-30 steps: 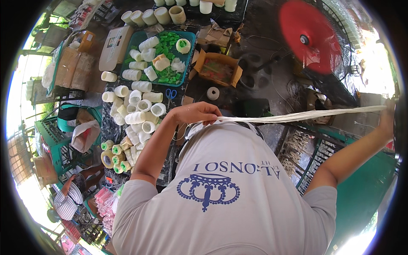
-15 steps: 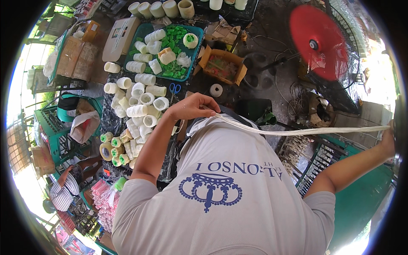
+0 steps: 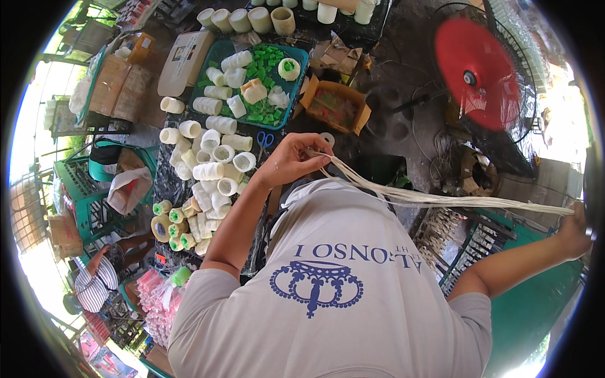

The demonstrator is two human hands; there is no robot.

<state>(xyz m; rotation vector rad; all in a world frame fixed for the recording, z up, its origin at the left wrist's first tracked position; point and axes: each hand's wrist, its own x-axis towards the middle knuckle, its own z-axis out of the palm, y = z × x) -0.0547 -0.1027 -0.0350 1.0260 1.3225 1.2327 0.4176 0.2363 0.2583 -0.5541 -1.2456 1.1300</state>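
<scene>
A bundle of cream-white strings point(image 3: 409, 200) stretches across in front of my shirt, from hand to hand. My left hand point(image 3: 295, 159), at the middle, pinches its near end between thumb and fingers. Far out at the right rim, my right hand point(image 3: 575, 232) is closed round the other end; its fingers are partly lost in the dark edge. Toward the left hand the strands separate a little and sag. Blue-handled scissors point(image 3: 265, 138) lie on the table just left of that hand. A whitish spool point(image 3: 327, 138) is partly hidden behind its fingers.
Many white cylinders point(image 3: 214, 171) crowd the black-covered table at left. Beyond them a teal tray point(image 3: 296, 94) holds green pieces and more cylinders. An open cardboard box point(image 3: 358, 120) and a red fan point(image 3: 476, 69) stand ahead. A person in stripes point(image 3: 94, 283) is far left.
My left hand has risen slightly with its end of the bundle, and the right has come down a little. The strings now fan apart more. The view has shifted slightly.
</scene>
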